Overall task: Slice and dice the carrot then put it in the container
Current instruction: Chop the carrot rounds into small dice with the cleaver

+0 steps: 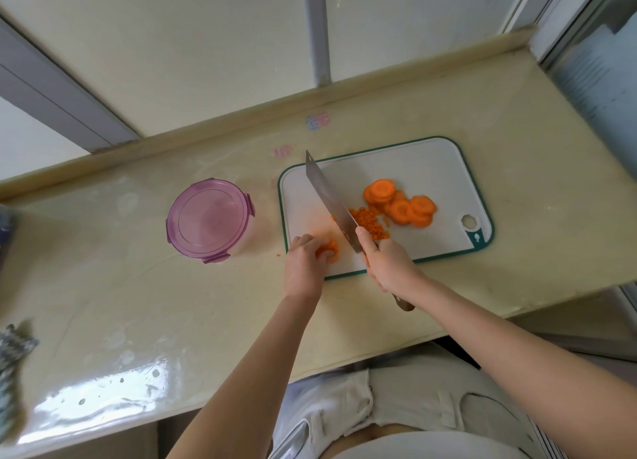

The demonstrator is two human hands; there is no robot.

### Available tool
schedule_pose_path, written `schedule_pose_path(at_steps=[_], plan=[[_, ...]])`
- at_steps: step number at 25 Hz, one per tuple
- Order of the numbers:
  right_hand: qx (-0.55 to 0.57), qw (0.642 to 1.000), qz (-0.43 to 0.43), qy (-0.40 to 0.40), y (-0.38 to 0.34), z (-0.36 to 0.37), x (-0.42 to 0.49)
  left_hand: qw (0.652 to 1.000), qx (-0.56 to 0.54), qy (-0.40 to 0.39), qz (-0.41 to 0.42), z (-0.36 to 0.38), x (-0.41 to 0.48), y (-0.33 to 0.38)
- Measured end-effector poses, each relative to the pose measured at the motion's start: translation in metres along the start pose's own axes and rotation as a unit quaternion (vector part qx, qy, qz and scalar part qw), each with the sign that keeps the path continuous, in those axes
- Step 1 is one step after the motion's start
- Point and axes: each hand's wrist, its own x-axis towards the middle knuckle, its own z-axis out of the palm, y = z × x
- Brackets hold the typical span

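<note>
A white cutting board (431, 169) with a green rim lies on the counter. On it sit a heap of round carrot slices (400, 207) and a pile of diced carrot (370, 222). My right hand (387, 262) grips the handle of a cleaver (329, 200), whose blade stands across the board's left half. My left hand (303, 262) curls its fingers over a small clump of carrot pieces (327, 248) at the board's near left corner. A round container with a purple lid (208, 217) stands shut to the left of the board.
The cream counter (138, 303) runs left to right with a raised lip at the back wall. A patterned cloth (12, 355) lies at the far left edge. One carrot crumb (277, 255) lies on the counter beside the board.
</note>
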Motion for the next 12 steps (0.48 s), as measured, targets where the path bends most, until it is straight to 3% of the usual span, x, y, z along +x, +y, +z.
schedule_pose_path(at_steps=[8,12], plan=[[0.014,1.000,-0.016,-0.002,-0.007,-0.002,-0.015,0.997,0.045,-0.031,0.061,-0.005,-0.002,0.000],[0.017,0.999,-0.030,-0.014,-0.014,-0.002,-0.023,0.999,0.017,0.003,0.031,-0.009,-0.002,-0.001]])
